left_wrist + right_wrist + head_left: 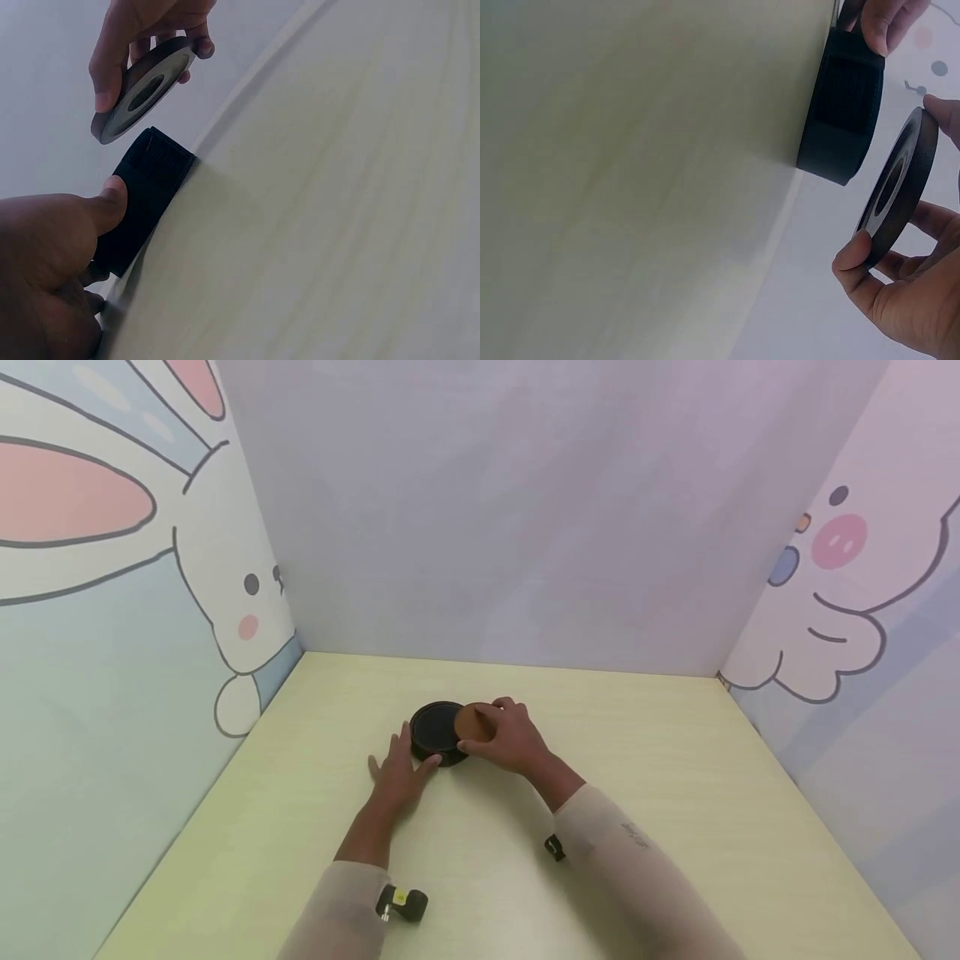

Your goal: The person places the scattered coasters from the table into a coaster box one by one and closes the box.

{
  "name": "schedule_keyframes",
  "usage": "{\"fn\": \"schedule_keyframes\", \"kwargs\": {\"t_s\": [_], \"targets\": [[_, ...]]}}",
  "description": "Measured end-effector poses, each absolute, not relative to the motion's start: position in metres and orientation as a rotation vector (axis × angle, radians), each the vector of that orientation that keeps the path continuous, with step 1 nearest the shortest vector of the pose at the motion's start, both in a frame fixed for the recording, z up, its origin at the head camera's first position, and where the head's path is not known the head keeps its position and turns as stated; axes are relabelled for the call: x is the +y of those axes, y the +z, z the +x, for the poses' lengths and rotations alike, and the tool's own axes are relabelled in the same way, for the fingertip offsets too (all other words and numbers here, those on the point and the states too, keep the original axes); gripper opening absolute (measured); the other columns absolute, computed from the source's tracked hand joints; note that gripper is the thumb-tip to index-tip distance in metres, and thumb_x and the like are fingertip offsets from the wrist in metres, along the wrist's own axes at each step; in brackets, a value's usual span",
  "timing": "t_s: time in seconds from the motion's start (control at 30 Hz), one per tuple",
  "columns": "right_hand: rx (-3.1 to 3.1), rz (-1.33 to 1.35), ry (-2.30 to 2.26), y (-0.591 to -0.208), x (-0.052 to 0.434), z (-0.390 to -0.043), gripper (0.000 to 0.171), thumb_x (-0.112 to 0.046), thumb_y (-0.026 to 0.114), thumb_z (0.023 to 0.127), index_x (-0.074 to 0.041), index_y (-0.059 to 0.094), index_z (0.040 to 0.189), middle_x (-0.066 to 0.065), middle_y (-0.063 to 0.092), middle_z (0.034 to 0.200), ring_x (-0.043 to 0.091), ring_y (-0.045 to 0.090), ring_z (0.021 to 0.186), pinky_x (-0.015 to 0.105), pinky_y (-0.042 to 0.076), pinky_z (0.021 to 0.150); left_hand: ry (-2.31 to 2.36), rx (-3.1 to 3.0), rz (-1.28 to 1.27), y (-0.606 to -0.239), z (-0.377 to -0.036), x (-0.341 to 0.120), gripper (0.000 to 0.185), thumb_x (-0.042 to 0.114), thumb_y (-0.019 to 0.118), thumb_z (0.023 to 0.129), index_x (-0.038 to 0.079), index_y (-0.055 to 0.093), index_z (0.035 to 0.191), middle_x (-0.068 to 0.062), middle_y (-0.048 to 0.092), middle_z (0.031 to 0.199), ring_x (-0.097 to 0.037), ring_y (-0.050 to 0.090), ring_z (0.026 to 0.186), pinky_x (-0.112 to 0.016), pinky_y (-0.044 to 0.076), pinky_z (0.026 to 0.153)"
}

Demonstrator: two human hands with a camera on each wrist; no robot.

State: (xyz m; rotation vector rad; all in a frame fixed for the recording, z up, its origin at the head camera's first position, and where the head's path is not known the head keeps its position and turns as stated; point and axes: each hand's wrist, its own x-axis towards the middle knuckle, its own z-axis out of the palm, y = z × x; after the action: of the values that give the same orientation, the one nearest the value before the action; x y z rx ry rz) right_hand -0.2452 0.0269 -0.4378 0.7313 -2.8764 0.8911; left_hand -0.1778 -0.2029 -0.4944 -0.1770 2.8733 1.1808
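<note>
A black round coaster holder (pixel 435 727) stands on the table, its open top showing a dark inside. My left hand (pixel 397 779) holds it at the near left, thumb (pixel 112 196) on its side wall and forefinger along its left edge. With my right hand (pixel 514 739) I grip a round brown coaster (pixel 470 724) by its rim, between thumb and fingers. The coaster is tilted beside and above the holder's right side, overlapping it in the head view. Its underside (pixel 871 214) is grey with a dark round centre. The wrist views show a gap between coaster and holder.
The pale yellow table (pixel 645 760) runs back to a plain grey-white wall (pixel 487 527). Side walls with cartoon animals stand at left and right. A small black device (pixel 405 903) sits at the left wrist, another (pixel 554 847) at the right.
</note>
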Motion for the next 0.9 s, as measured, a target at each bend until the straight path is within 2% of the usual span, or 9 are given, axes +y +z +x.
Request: {"fn": "schedule_keyframes", "kwargs": {"t_s": [0.27,0.5,0.9], "targets": [[-2.911,0.736,0.841,-0.440,0.010,-0.247,0.074,-0.061,0.080,0.092,-0.026,0.062,0.155,0.014,0.058,0.147,0.037,0.057,0.125,0.052,0.060,0.098,1.166,2.874,-0.188,-0.493,-0.175,-0.204,0.098,0.049,0.061,0.111,0.007,0.001,0.176,-0.026,0.011,0.183,-0.050,0.013,0.169,-0.075,-0.014,0.132],[-2.915,0.753,0.773,-0.432,-0.006,-0.248,0.078,-0.064,0.079,0.093,-0.020,0.062,0.155,0.015,0.061,0.144,0.037,0.058,0.120,0.049,0.062,0.094,1.140,2.895,-0.194,-0.493,-0.178,-0.205,0.097,0.047,0.061,0.111,0.006,0.002,0.176,-0.026,0.012,0.182,-0.052,0.016,0.168,-0.077,-0.011,0.132],[-2.982,0.699,0.726,-0.431,-0.023,-0.248,0.080,-0.066,0.079,0.091,-0.019,0.062,0.154,0.017,0.060,0.142,0.036,0.056,0.120,0.050,0.063,0.094,1.151,2.884,-0.201,-0.494,-0.179,-0.201,0.096,0.044,0.061,0.111,0.006,0.002,0.176,-0.025,0.011,0.183,-0.050,0.013,0.170,-0.076,-0.012,0.132]]}}
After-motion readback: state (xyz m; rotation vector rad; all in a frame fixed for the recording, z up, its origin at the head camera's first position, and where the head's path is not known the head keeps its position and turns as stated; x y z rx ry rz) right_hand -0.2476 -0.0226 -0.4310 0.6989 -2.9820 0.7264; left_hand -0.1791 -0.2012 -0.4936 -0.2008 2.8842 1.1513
